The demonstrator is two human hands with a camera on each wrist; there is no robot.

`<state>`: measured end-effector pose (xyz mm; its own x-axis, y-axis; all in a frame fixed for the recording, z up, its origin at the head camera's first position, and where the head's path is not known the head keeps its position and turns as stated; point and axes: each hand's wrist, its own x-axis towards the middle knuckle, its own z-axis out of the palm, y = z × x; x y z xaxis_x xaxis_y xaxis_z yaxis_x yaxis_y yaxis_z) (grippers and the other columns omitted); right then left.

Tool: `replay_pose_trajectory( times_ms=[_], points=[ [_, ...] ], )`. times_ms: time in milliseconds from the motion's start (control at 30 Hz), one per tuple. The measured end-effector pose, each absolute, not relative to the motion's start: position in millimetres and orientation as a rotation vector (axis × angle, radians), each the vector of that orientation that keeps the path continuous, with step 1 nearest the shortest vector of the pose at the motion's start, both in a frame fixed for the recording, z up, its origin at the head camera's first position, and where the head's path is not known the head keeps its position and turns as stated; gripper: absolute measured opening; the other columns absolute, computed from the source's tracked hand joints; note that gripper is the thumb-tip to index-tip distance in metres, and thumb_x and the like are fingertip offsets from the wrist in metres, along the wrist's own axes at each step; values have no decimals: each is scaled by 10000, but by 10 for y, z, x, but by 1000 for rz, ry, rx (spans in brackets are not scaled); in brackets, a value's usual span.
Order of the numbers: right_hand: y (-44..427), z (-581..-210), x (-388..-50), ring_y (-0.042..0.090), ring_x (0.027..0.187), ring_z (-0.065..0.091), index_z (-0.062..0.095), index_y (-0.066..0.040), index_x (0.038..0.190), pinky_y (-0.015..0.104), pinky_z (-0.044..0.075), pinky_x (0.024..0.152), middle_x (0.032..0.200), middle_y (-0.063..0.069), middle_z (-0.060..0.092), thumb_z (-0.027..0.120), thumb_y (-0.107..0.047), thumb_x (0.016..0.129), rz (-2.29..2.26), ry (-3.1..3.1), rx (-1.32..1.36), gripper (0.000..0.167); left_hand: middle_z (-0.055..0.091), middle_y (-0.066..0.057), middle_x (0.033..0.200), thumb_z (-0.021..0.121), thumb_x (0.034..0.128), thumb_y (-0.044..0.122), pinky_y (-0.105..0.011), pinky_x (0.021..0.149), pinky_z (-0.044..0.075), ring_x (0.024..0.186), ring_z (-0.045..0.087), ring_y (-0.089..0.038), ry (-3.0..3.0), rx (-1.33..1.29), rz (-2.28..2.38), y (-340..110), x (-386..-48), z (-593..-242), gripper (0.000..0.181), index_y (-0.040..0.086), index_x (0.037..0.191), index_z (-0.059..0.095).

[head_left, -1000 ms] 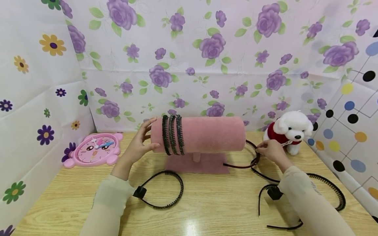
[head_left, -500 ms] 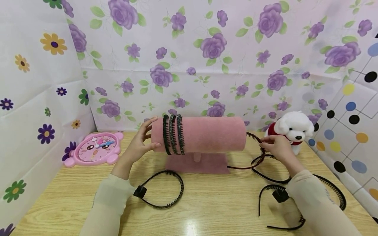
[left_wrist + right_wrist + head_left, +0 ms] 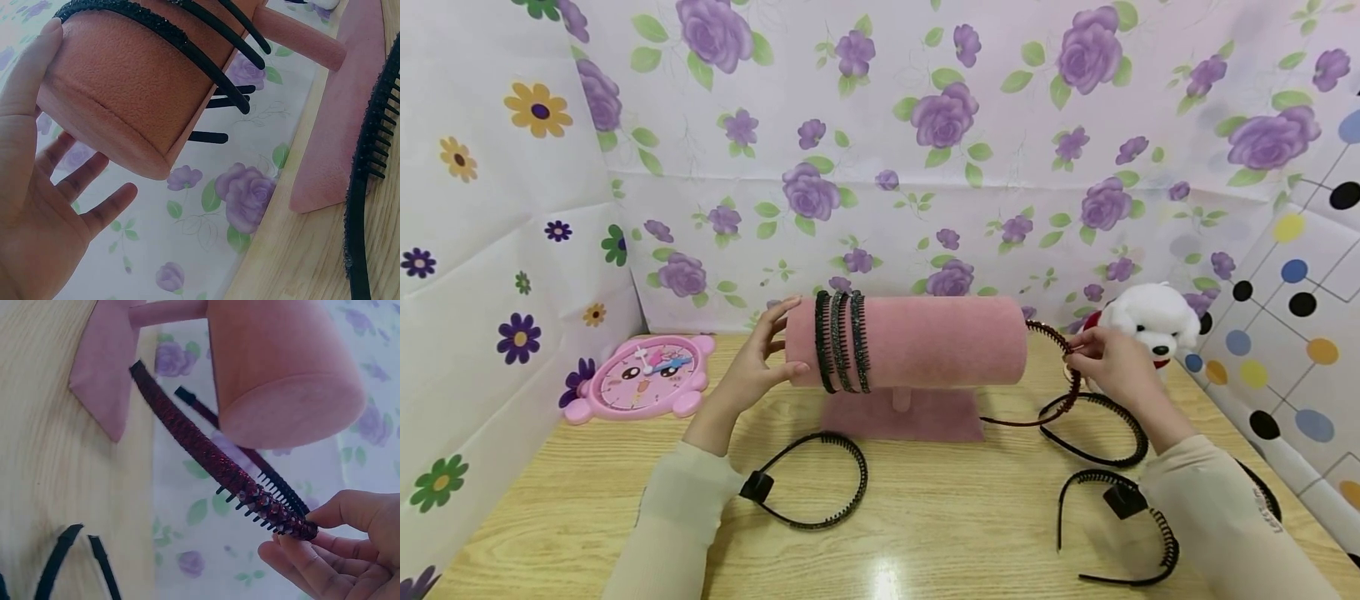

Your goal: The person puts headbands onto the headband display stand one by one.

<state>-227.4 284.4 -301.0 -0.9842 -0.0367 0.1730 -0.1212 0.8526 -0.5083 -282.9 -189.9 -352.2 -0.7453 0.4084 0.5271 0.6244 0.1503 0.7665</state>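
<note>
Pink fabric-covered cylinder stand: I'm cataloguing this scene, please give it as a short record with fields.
Centre: pink fabric-covered cylinder stand
On stand: three black glittery toothed headbands, toward its left end
Left hand: holds the stand's left end
Right hand: pinches a dark red glittery toothed headband
Loose on light wood-grain table: four black toothed headbands, one partly hidden
Back left: pink cartoon-faced clock
Back right: white plush dog
</note>
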Motion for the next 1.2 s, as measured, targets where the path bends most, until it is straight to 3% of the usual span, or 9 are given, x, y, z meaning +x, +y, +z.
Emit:
replay_pose_trajectory(
  times_ms=[367,700,867,1067,1200],
  points=[
    [2739,-2748,-2159,84,681,614,619,-1,1142,224,474,594,950,176,712,638,-212,921,748,-2799,177,306,217,-62,1593,718,856,142,-568,1045,318,1422,263,-373,-2219,-1029,-1643,-1899,-2831,-3526,805,162,1512,251],
    [2569,-2571,-2099,300,893,674,583,-32,1224,305,519,671,1024,181,697,641,-265,928,749,-2795,208,381,215,-50,1596,721,855,145,-572,1055,312,1428,258,-369,-2226,-1016,-1656,-1899,-2830,-3524,805,172,1511,255],
    [2479,-2517,-2089,302,908,672,576,-40,1231,316,522,669,1014,169,696,626,-282,935,735,-2793,222,385,211,-44,1597,719,859,155,-572,1059,310,1432,253,-367,-2231,-1015,-1657,-1897,-2832,-3518,803,179,1512,253],
    [2343,-2473,-2090,301,909,673,583,-42,1230,460,534,785,997,160,693,620,-284,937,737,-2775,246,382,205,-34,1600,718,862,161,-572,1060,306,1431,254,-366,-2231,-1015,-1666,-1897,-2834,-3523,801,186,1513,253],
    [2256,-2457,-2108,283,886,675,600,-39,1204,456,530,784,971,149,695,639,-265,926,725,-2764,278,360,202,-25,1602,717,863,165,-571,1062,301,1432,251,-361,-2232,-1014,-1673,-1899,-2832,-3528,797,189,1512,254]
  ],
)
